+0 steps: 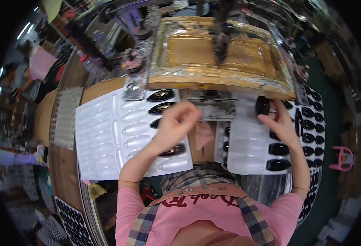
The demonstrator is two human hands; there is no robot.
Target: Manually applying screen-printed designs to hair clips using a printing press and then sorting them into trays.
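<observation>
My right hand (pixel 282 123) grips a glossy black oval part (pixel 263 105) between thumb and fingers, above the right white tray (pixel 246 156). Several like parts lie in that tray's right-hand column, such as the black part (pixel 278 165) nearest me. Over the left white tray (pixel 106 158) is my left hand (pixel 176 121), its fingers curled together; whatever may be in them is hidden. Beside and partly under this hand, dark glossy parts (pixel 160 95) sit in the tray's right column. Between the trays stands a metal fixture (pixel 217 110), beneath the raised wooden-framed printing screen (pixel 219 82).
A machine arm (pixel 221 37) rises over the screen. At left, a stack of clear ridged trays (pixel 65 119) lies on the wooden bench (pixel 63 180). More black parts (pixel 314 123) fill trays at far right, near a pink stool (pixel 342 158). Other people are at far left.
</observation>
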